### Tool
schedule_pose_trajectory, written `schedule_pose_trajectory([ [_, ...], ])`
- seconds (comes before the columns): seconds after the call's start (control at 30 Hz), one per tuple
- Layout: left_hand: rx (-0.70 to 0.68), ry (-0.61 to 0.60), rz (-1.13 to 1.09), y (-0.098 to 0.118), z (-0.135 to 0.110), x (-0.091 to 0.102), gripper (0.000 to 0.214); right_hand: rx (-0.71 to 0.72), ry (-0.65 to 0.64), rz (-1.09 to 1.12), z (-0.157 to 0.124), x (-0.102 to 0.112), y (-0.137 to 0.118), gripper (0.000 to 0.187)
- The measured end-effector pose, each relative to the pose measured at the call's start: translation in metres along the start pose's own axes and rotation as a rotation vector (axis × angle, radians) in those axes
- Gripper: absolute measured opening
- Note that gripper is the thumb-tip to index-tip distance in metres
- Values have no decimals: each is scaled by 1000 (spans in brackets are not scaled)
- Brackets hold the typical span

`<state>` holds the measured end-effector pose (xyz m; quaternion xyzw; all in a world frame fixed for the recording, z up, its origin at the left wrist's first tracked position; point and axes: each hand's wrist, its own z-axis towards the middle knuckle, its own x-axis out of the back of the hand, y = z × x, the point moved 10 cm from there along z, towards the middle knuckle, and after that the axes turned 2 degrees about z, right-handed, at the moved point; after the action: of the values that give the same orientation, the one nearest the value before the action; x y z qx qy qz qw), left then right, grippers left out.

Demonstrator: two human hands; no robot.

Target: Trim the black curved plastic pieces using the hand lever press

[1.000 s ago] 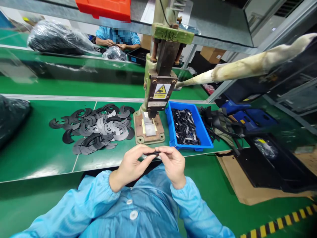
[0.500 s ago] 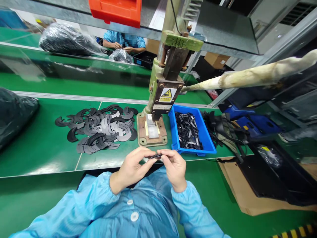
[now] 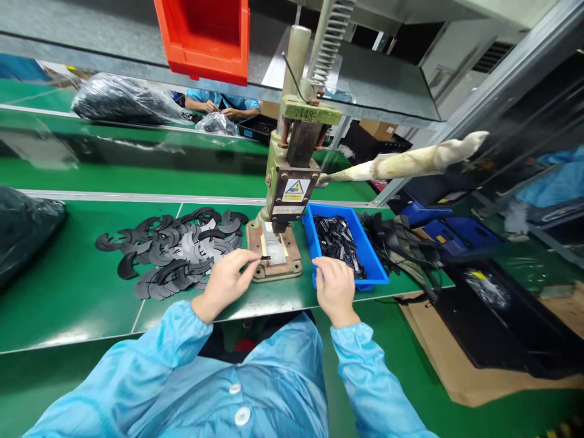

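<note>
My left hand (image 3: pixel 228 281) pinches a small, thin black plastic part (image 3: pixel 266 258) between thumb and fingertips. It holds the part over the front of the metal fixture (image 3: pixel 275 249) on the base of a green hand press (image 3: pixel 296 182). My right hand (image 3: pixel 336 288) is at the near left corner of a blue bin (image 3: pixel 378 261), its fingers loosely bent, with nothing visible in them. Inside the bin lie many small black parts (image 3: pixel 337 240). To the left of the press, a spread of curved dark grey pieces (image 3: pixel 182 243) covers part of the green bench.
The press lever (image 3: pixel 406 163) sticks out to the right. Above the bench is a shelf with a red bin (image 3: pixel 205 48). A dark plastic bag (image 3: pixel 27 228) rests at far left. Across the bench, a person in blue sleeves (image 3: pixel 221 103) works. Black straps (image 3: pixel 401 243) lie right of the blue bin.
Both hands held the small black part together near my body. Now they are apart: my left hand has carried it forward to the fixture, and my right has let go and moved right.
</note>
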<state>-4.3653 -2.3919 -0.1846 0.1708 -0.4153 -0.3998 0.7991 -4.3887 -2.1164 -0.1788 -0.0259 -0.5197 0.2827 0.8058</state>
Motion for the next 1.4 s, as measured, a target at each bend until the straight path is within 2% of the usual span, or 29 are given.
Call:
schedule_pose_trajectory([
  [0.13,33,-22,139,-28,21,-15,21,39,6,41,7,5,12,28],
  [0.2,46,-46,206,-38,31,-25,21,64,37,87,16,18,10,26],
  [0.27,41,-80,271,-44,40,-33,22,79,151,242,32,50,2,34],
  [0.33,7,-130,330,-44,47,-42,23,99,310,456,53,94,-11,52],
  [0.43,-82,-203,394,-39,52,-52,25,225,428,653,90,158,-52,77],
  [0.47,-113,-226,413,-36,53,-54,26,317,456,812,101,178,-68,86],
  [0.53,-161,-275,450,-31,55,-59,28,426,473,965,120,205,-91,85],
  [0.6,-188,-320,481,-28,56,-62,29,481,492,1022,137,220,-100,66],
  [0.67,-194,-351,501,-26,57,-65,31,520,470,1044,153,222,-101,48],
  [0.73,-188,-369,508,-25,58,-66,32,573,397,1071,168,218,-101,39],
  [0.8,-168,-381,503,-26,57,-67,33,623,316,1074,178,211,-104,38],
  [0.87,-142,-392,483,-30,57,-69,33,628,300,1064,182,205,-106,42],
  [1.03,-125,-410,410,-38,56,-71,33,505,592,1127,163,203,-105,51],
  [1.1,-125,-406,373,-41,56,-68,33,479,647,1117,150,200,-114,52],
  [1.23,-125,-391,291,-47,52,-58,34,430,701,1036,136,200,-134,51],
  [1.4,-151,-393,261,-48,46,-56,36,466,652,1057,143,204,-146,53],
])
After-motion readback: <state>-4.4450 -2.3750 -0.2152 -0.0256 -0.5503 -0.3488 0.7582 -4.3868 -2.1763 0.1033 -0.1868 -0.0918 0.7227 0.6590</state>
